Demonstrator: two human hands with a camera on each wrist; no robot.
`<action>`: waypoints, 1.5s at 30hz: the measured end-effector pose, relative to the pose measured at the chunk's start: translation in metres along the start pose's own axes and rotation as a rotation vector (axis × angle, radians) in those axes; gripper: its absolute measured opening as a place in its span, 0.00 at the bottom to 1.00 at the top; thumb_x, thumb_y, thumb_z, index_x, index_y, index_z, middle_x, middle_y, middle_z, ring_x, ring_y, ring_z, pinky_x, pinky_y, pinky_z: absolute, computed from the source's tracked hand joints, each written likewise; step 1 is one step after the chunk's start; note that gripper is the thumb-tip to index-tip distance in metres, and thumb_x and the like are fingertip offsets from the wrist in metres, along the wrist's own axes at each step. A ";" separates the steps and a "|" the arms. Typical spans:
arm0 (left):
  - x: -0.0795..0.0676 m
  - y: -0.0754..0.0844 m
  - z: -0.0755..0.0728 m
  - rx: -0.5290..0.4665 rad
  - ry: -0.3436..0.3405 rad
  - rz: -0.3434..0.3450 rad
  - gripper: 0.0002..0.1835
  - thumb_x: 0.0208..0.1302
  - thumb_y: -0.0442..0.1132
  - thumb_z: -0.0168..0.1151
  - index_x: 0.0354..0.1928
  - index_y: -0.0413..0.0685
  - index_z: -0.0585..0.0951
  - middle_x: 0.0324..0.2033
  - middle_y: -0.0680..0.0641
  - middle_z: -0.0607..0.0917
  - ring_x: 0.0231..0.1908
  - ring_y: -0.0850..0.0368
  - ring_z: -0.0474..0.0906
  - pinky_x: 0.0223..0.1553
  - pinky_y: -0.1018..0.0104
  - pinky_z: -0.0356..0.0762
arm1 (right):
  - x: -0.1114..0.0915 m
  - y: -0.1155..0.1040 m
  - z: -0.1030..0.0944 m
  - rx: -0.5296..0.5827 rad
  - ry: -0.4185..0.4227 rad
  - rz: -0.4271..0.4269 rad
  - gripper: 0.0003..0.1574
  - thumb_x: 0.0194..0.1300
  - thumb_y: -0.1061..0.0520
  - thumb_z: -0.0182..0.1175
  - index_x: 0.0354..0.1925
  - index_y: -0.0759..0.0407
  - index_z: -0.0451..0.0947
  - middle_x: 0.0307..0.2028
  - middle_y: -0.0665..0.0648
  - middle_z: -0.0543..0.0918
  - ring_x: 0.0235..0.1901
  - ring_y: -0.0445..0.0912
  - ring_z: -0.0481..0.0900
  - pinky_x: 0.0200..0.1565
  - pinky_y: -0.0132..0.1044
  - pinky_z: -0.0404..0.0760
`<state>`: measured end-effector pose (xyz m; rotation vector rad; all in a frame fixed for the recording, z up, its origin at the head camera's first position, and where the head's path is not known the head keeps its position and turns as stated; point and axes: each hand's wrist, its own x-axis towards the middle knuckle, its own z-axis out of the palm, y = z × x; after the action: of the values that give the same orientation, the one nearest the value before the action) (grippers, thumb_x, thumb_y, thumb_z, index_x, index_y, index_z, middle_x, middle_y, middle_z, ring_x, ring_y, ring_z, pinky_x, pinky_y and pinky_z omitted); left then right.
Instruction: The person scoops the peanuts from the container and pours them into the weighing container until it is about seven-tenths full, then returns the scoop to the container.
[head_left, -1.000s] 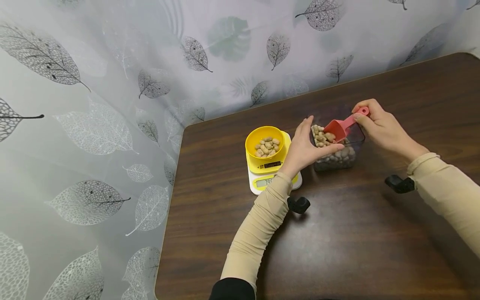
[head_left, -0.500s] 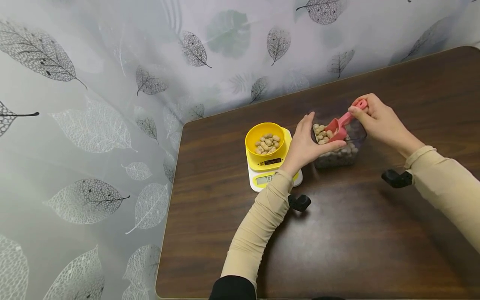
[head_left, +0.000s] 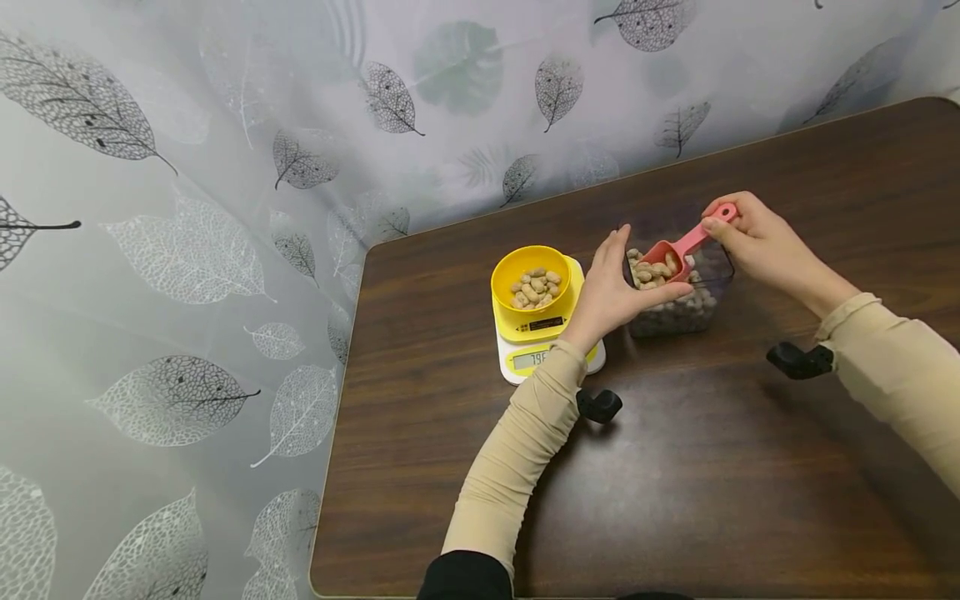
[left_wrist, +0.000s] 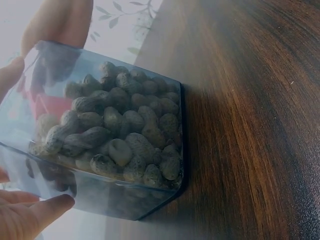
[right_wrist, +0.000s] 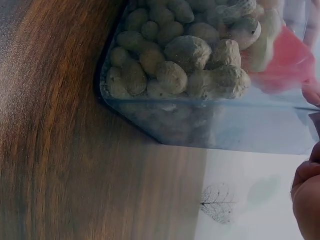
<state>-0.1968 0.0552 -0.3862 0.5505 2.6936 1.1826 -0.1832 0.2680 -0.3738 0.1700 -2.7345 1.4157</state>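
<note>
A clear plastic container (head_left: 671, 321) of unshelled peanuts (left_wrist: 122, 125) stands on the table. My left hand (head_left: 611, 292) grips its left side, thumb along the near rim and fingers at the back. With thumb and fingers my right hand (head_left: 761, 242) pinches the handle of a pink scoop (head_left: 693, 240). The scoop's bowl lies just inside the container's mouth, over the nuts, with a few peanuts in it. Through the wall, the right wrist view shows part of the pink scoop (right_wrist: 287, 62) beside the nuts.
Left of the container is a yellow-and-white kitchen scale (head_left: 506, 333), its display partly covered by the left wrist. A yellow bowl (head_left: 504, 283) holding several peanuts sits on it. Leaf-patterned curtain (head_left: 465, 167) hangs behind and left of the dark wooden table (head_left: 420, 433).
The scoop has tilted from digging in the peanuts to a more level pose, and peanuts now show in its bowl. The left hand and the yellow bowl stay put.
</note>
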 end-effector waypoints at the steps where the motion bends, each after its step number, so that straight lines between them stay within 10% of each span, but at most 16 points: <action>1: 0.000 0.000 0.000 0.003 0.000 0.002 0.54 0.45 0.64 0.68 0.72 0.69 0.48 0.72 0.59 0.53 0.71 0.61 0.53 0.67 0.57 0.62 | 0.000 -0.001 0.000 -0.005 0.008 0.007 0.24 0.71 0.44 0.44 0.54 0.60 0.61 0.21 0.54 0.63 0.15 0.44 0.58 0.18 0.38 0.59; 33: 0.000 -0.003 0.001 -0.021 -0.010 0.015 0.54 0.45 0.65 0.67 0.72 0.70 0.47 0.71 0.60 0.53 0.71 0.62 0.52 0.67 0.56 0.61 | -0.013 -0.012 0.003 0.282 0.180 0.139 0.08 0.71 0.50 0.46 0.47 0.48 0.64 0.33 0.42 0.68 0.27 0.32 0.67 0.31 0.19 0.70; 45: 0.000 -0.001 -0.001 -0.017 -0.002 0.000 0.54 0.45 0.65 0.67 0.72 0.72 0.47 0.71 0.61 0.53 0.71 0.62 0.52 0.67 0.56 0.62 | -0.020 -0.014 0.003 0.676 0.198 0.131 0.09 0.67 0.54 0.52 0.45 0.52 0.65 0.38 0.49 0.66 0.27 0.34 0.67 0.32 0.18 0.70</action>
<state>-0.1970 0.0537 -0.3860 0.5494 2.6792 1.2037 -0.1616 0.2591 -0.3667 -0.1212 -2.0490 2.2025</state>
